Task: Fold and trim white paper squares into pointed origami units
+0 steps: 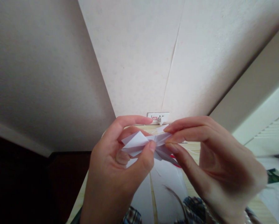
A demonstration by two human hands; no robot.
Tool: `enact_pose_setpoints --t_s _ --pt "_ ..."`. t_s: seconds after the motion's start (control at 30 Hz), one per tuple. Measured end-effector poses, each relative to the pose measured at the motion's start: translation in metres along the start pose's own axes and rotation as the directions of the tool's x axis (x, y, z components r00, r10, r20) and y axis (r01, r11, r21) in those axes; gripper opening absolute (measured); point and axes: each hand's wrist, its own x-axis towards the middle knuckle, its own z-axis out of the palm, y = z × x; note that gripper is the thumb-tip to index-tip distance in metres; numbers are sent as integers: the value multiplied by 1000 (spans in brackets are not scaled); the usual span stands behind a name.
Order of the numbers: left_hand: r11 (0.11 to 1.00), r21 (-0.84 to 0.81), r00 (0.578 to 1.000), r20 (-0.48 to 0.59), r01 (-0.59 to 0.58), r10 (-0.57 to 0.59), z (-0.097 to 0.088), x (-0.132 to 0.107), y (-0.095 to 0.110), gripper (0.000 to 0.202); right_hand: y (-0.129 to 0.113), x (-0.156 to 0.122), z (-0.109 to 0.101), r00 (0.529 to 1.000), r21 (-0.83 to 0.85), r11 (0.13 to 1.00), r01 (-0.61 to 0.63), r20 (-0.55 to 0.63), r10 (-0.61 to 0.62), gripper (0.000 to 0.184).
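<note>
Between my two hands, above the table, is a folded piece of white paper (136, 141) with several pointed flaps. My left hand (120, 158) pinches its middle, the thumb pressed on the near side and fingers behind it. With thumb and fingertips, my right hand (200, 149) grips the paper's right end. Part of the folded paper is hidden behind the fingers. White sheets (168, 180) lie on the table below, and something red (175, 163) shows partly behind the right thumb.
A light wooden table (81, 196) stands against a pale wall with a socket (165, 116) and a white plug (160, 120) in it. A thin white cable runs near the right hand. On the right a green item (276, 176) lies on a white surface.
</note>
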Motion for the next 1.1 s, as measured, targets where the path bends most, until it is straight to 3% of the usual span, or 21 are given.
enact_pose_setpoints --t_s 0.27,0.43,0.53,0.83,1.1 --pt "999 -23 999 -28 35 -35 4 -2 3 26 1 1 0 1000 -24 1000 -9 8 9 7" --pt "999 -2 999 -24 36 -36 4 -1 2 27 4 3 -4 995 -111 992 67 79 -59 2" --pt "1000 21 1000 15 15 -15 2 -1 1 26 6 3 -6 989 -157 978 136 81 -125 6" --pt "999 15 999 -17 47 -47 4 -3 2 20 10 2 -6 974 -330 916 228 79 -214 4" --pt "995 84 998 29 59 -62 -3 -3 3 25 11 5 -7 960 -325 904 277 138 -244 11"
